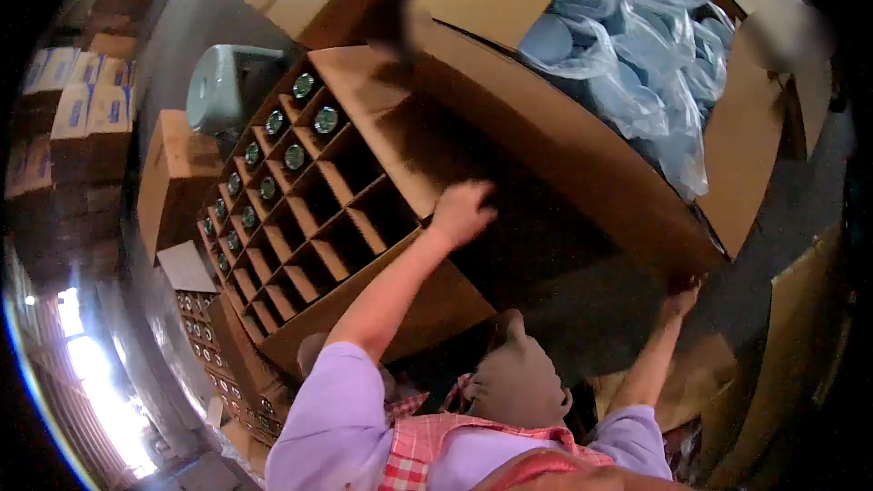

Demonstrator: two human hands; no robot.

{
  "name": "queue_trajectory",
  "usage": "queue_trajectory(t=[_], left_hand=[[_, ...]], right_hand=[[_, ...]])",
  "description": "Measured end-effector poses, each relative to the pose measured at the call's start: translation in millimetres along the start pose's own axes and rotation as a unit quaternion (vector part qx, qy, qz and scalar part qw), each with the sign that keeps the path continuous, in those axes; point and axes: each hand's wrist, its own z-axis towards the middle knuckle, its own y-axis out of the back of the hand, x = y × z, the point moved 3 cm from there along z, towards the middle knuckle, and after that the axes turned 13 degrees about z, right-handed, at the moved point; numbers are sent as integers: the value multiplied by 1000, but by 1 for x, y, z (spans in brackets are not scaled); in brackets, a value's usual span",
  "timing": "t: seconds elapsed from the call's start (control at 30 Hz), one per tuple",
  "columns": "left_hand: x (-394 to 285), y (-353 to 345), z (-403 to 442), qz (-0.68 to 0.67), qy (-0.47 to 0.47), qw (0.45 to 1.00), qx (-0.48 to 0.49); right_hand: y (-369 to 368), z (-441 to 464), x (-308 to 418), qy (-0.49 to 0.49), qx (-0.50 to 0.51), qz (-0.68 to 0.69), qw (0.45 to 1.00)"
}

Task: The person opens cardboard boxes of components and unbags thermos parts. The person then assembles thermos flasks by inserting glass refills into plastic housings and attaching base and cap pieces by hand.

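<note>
The left hand point(466, 211) is curling, a gridded brown cardboard carton point(296, 335) lying left of its fingers; the right hand point(684, 295) is touching a big brown cardboard box point(564, 136) above. Both grips are unclear; support it evenly.

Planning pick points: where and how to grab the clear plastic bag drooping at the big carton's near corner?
Take the clear plastic bag by its slack tail, probably from above: the cardboard carton is open-topped and loose plastic droops at its corner.

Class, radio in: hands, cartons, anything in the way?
Left hand near divided carton. Right hand at bag-filled carton, corner, grip unclear. Divided carton partly filled. Open flap between cartons.
</note>
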Motion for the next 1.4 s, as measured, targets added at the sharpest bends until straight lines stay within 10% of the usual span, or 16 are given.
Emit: queue_trajectory(t=[0.1, 0.2, 0.3, 0.33, 0.47, 0.6, 0.7, 0.77, 0.87, 1.03, 1.4], left_hand=[[-21, 3, -70, 169, -58, 973, 148], [-18, -4, -113, 326, -197, 909, 170], [-14, 0, -110, 363, -157, 906, 153], [-4, -8, -107, 387, -157, 900, 124], [21, -28, -95, 426, -150, 887, 99], [37, -43, -96, 383, -133, 912, 68], [16, -19, -91, 300, -127, 942, 76], [-4, -2, -92, 175, -109, 974, 89], [-7, 20, -55, -110, -120, 986, -35], [-1, 119, 60, -44, -80, 962, -256], [-1, 142, 215, 29, 161, 962, -217]], right_hand=[[-41, -67, 36, -56, 43, -11, 997], [-28, -47, 117, -399, 2, 128, 908], [-101, -83, 105, -52, 512, 305, 802], [-159, -108, 103, -36, 544, 321, 775], [-205, 30, 97, 69, 273, 150, 948], [-234, 35, 90, 134, 122, 45, 982], [-240, 0, 61, 493, 276, -456, 688], [-227, -28, 33, 517, 184, -632, 547], [-245, -28, 49, 438, 133, -649, 608], [-226, 16, 77, 399, -64, -704, 584], [-236, -4, 77, 369, -52, -704, 604]])
